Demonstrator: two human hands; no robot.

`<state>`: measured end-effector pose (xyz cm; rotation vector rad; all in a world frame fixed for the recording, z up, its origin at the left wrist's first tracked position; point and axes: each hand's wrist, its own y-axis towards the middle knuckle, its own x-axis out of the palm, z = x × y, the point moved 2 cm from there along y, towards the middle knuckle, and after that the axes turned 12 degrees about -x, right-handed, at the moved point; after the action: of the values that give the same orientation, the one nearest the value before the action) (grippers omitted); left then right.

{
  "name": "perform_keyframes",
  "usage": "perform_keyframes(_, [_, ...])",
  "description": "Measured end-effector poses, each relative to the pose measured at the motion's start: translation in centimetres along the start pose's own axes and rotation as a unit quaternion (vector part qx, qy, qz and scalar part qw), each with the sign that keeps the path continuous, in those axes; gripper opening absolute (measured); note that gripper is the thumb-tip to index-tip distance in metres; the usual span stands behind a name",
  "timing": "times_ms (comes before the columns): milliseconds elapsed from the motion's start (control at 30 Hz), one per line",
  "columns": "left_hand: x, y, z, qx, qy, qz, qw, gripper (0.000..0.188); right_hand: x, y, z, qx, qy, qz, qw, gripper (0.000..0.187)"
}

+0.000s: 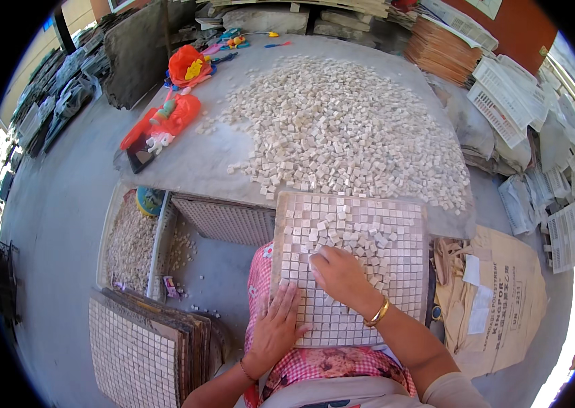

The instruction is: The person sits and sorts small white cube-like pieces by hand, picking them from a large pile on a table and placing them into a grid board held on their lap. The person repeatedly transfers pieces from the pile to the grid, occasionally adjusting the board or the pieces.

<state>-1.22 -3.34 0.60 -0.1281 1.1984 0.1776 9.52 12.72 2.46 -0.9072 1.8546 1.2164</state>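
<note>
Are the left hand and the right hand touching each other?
Apart: the head view shows the tile grid between left hand and right hand.

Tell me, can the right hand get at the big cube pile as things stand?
Probably yes: the right hand is at the tray, and the cube pile starts just past its far edge, nothing tall between.

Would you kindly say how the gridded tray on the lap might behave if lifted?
The gridded tray seems stiff, lying flat; probably heavy, being densely packed; its loose pale cubes, piled on top, might slide if tilted.
</note>
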Motion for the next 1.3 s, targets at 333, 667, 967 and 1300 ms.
perform_keyframes(333, [0.5,0.0,-0.4,0.010,-0.027,-0.020,0.999,0.077,-0.5,-2.7,-0.9,0.104,0.081,-0.083,0.988,0.015])
perform_keyframes(667, [-0.6,1.9,-1.7,-0.048,-0.063,0.026,0.997,0.077,-0.4,-2.3,-1.4,0.096,0.068,-0.057,0.991,0.012])
perform_keyframes(967, [0.9,1.7,-0.9,-0.112,-0.055,0.012,0.992,0.084,1.1,0.1,-1.2,0.056,0.044,-0.011,0.997,0.015])
perform_keyframes(1300, [1.4,1.4,0.6,-0.156,-0.115,0.019,0.981,0.090,1.8,0.2,-0.5,0.052,0.015,0.019,0.998,0.018])
